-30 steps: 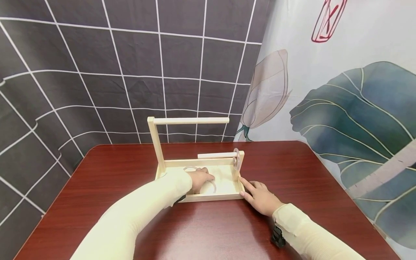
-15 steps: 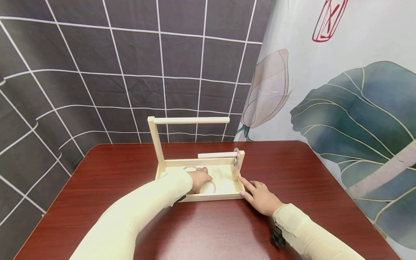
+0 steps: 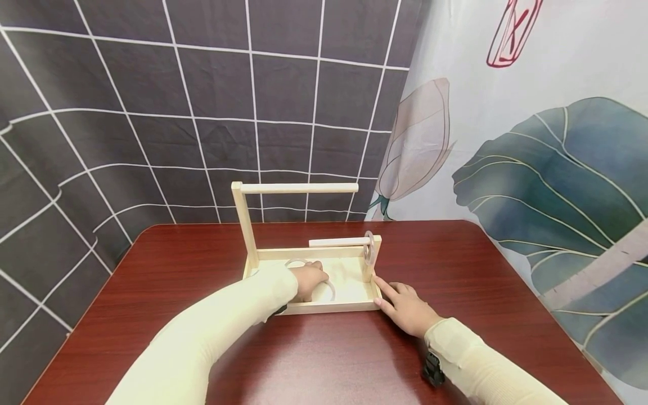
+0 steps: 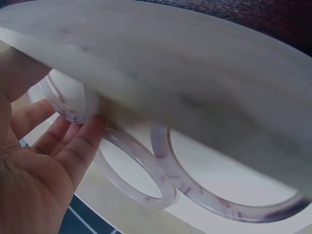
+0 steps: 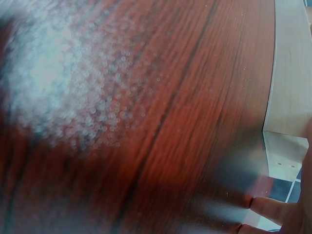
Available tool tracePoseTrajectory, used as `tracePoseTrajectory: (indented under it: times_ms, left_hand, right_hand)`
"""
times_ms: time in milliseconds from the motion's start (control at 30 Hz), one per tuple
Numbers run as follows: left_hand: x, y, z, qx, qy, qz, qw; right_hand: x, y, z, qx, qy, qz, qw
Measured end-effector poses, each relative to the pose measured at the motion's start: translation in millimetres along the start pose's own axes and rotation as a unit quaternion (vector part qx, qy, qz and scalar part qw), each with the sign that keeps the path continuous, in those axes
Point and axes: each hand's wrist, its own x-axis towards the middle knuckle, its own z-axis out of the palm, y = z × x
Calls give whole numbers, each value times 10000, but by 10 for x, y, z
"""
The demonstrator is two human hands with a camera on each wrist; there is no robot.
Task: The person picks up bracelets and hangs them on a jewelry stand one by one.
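Note:
My left hand (image 3: pixel 307 281) is down inside the pale wooden tray (image 3: pixel 329 307). In the left wrist view its fingers (image 4: pixel 80 146) and thumb pinch a translucent, purple-veined bangle (image 4: pixel 89 105). Two more such bangles lie beside it, a nearer bangle (image 4: pixel 146 168) and a bigger-looking bangle (image 4: pixel 214 202); the tray's wall (image 4: pixel 146 83) blurs across and hides part of them. My right hand (image 3: pixel 407 309) rests its straight fingertips against the tray's right end. Above that end, one bangle (image 3: pixel 369 247) hangs on a short wooden peg (image 3: pixel 336 242).
A tall post (image 3: pixel 244 222) at the tray's left end carries a long horizontal rod (image 3: pixel 298 188) pointing right. The tray stands on a glossy red-brown table (image 3: pixel 324 354). Behind hang a dark gridded cloth (image 3: pixel 202 84) and a pale cloth with leaf prints (image 3: pixel 552 163).
My left hand has shifted slightly left inside the tray, and the bangle visible at its right side has moved a little with it. My right hand stays in place.

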Motion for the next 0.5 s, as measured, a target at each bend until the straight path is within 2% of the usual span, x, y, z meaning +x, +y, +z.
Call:
tracePoseTrajectory:
  times_ms: [267, 500]
  left_hand:
    - [40, -89, 62, 19, 138, 32, 9999]
    - [30, -135, 71, -278, 367, -43, 9989]
  right_hand:
    - [0, 2, 1, 23, -6, 8, 10000]
    - [6, -4, 0, 22, -44, 56, 10000]
